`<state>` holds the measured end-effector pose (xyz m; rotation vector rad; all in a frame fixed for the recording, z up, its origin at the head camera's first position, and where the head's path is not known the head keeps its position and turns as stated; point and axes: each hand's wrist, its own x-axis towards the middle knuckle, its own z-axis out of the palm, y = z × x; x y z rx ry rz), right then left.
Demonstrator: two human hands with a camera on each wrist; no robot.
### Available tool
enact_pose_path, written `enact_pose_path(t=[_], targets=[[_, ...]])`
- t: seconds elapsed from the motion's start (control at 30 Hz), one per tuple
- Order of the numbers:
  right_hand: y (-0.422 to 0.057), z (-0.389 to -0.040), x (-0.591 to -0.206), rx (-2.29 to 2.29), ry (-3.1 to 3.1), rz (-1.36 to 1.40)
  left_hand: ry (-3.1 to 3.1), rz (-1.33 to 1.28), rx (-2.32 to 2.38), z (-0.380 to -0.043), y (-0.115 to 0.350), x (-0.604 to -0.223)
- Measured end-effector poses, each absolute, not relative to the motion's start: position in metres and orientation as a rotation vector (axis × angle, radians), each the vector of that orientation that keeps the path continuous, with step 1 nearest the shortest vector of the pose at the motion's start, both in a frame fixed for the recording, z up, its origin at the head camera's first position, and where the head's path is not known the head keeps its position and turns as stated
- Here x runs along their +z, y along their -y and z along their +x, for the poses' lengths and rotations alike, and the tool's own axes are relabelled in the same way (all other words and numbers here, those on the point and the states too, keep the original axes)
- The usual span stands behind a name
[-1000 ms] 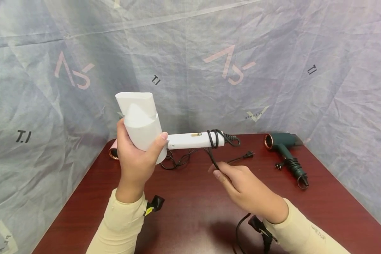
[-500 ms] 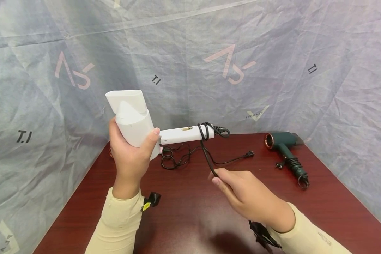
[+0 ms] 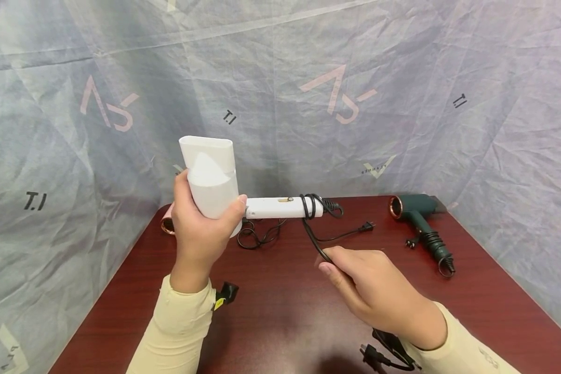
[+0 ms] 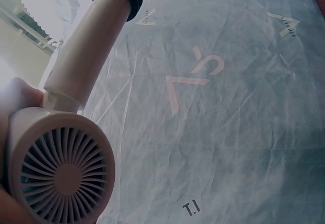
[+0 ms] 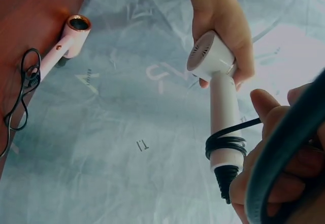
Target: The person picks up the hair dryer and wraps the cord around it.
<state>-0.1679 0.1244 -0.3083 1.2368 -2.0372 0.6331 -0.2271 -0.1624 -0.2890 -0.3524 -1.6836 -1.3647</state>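
Note:
My left hand (image 3: 203,228) grips the barrel of a white hair dryer (image 3: 212,195), its flat nozzle pointing up and its handle (image 3: 271,208) reaching right. The round rear vent (image 4: 67,178) shows in the left wrist view. Several turns of black power cord (image 5: 226,144) circle the handle near its end. From there the cord runs taut to my right hand (image 3: 378,288), which pinches it between thumb and fingers. Below my right wrist hangs a black plug (image 3: 371,356) on a length of cord.
A dark green hair dryer (image 3: 418,221), cord wound round its handle, lies at the table's (image 3: 271,296) right. A pink hair dryer (image 5: 76,38) lies back left, partly hidden by my left hand in the head view; a loose cord with a plug (image 3: 366,226) lies behind. Grey fabric (image 3: 280,104) surrounds the table.
The white dryer shifted left and up, then back right and down. My right hand moved right and slightly down, still holding the cord. The plug has come into view below it.

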Motion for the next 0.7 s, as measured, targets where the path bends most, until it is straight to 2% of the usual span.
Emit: enact_pose_path(t=[0.7], targets=[[-0.136, -0.180, -0.300, 0.573, 1.857, 1.175, 1.868, -0.537, -1.190, -0.220, 0.154, -0.288]])
